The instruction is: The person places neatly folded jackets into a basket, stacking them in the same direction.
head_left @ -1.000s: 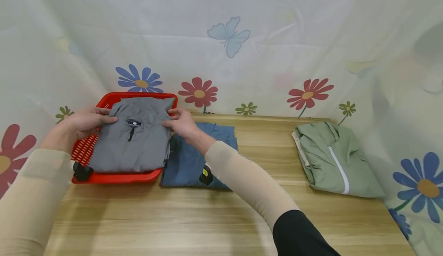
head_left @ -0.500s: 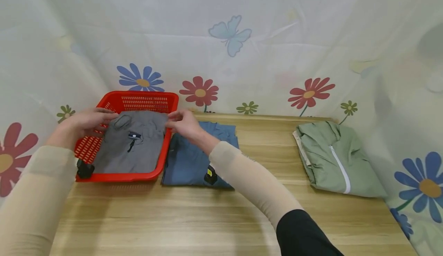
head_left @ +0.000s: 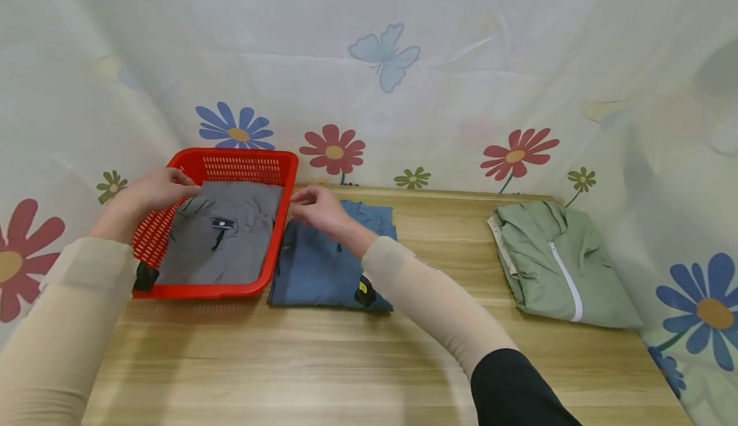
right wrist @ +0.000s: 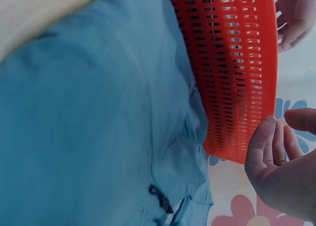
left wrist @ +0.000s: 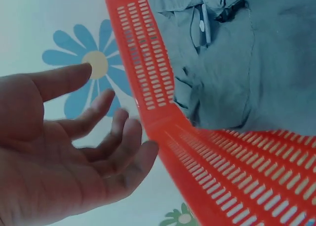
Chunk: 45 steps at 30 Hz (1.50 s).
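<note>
Sleeve (head_left: 86, 304), pale beige, at far left, with a small black device (head_left: 146, 276) by the cuff. Then left hand (head_left: 154, 192), at the left rim; fingers loosely bent, thumb spread well away from them. Cannot tell whether any fingertip touches the rim.

Next, red basket (head_left: 202, 291) with slotted walls, left and back rims close to the flowered cloth (head_left: 461, 80). Inside it, grey garment (head_left: 202, 253), folded flat, dark label (head_left: 222, 223) near the middle. Reaches nearly to the front and right walls; leaves a strip of room along the left and another at the back.

Just past the right rim, right hand (head_left: 325, 211), above the back part of the blue garment (head_left: 314, 272); fingers relaxed and slightly curved, thumb apart. Contact with the rim hard to judge. Below, blue garment, folded, left edge close against the basket.

Farther right, wide stretch of worktop (head_left: 444, 240), joined to a broad band along the front. Finally, green garment (head_left: 536, 266), folded, white zip (head_left: 565, 282) slanting frontward, right front corner by the worktop's right edge.
</note>
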Each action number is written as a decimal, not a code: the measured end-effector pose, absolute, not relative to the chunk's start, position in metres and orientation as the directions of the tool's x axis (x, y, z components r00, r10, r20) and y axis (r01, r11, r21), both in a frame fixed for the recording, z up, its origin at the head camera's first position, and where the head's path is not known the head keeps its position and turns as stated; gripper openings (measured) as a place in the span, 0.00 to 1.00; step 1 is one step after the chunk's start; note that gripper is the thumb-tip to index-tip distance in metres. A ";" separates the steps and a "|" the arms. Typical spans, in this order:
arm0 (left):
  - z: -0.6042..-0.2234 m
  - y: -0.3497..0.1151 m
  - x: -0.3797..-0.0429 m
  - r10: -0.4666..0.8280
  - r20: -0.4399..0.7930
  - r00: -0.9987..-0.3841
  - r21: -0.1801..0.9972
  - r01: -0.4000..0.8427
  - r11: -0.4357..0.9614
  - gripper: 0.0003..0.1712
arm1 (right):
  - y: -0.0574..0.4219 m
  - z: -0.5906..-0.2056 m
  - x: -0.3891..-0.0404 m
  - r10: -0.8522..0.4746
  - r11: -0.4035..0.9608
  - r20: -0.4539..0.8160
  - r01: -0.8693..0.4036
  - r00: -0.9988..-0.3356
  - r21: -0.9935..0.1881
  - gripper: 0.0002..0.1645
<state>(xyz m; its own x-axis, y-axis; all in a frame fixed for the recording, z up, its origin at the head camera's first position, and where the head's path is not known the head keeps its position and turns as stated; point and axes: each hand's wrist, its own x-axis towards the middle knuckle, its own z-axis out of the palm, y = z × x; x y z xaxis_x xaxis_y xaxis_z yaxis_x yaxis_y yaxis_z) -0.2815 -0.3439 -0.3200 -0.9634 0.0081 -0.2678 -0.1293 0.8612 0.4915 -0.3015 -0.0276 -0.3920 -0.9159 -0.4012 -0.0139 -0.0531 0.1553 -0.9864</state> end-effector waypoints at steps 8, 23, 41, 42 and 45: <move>-0.317 -0.317 -0.280 0.086 -0.244 -0.966 0.465 -0.039 0.884 0.37 | -0.009 -0.399 -0.301 -0.461 0.286 -0.019 -0.128 -0.887 -0.950 0.15; -0.314 -0.257 -0.277 0.230 -0.205 -0.951 0.498 0.101 0.861 0.34 | 0.024 -0.415 -0.289 -0.565 0.607 -0.004 -0.412 -0.825 -0.679 0.19; -0.310 -0.207 -0.245 0.343 -0.178 -0.922 0.478 0.223 0.849 0.28 | 0.064 -0.436 -0.256 -0.539 0.812 -0.089 -0.488 -0.838 -0.320 0.35; -0.309 -0.203 -0.243 0.355 -0.169 -0.919 0.479 0.238 0.845 0.28 | 0.065 -0.437 -0.256 -0.534 0.816 -0.116 -0.475 -0.838 -0.329 0.35; -0.307 -0.194 -0.238 0.400 -0.150 -0.904 0.484 0.286 0.827 0.30 | 0.071 -0.440 -0.259 -0.535 0.816 -0.160 -0.458 -0.830 -0.352 0.34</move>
<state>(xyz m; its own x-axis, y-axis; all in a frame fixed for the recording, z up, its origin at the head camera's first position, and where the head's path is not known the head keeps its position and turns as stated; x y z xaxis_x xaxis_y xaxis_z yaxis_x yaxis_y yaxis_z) -0.2380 -0.1938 -0.3069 -0.9040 0.4003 -0.1499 0.2860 0.8271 0.4839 -0.2589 0.0708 -0.4405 -0.8295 -0.5350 -0.1601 -0.4584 0.8161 -0.3520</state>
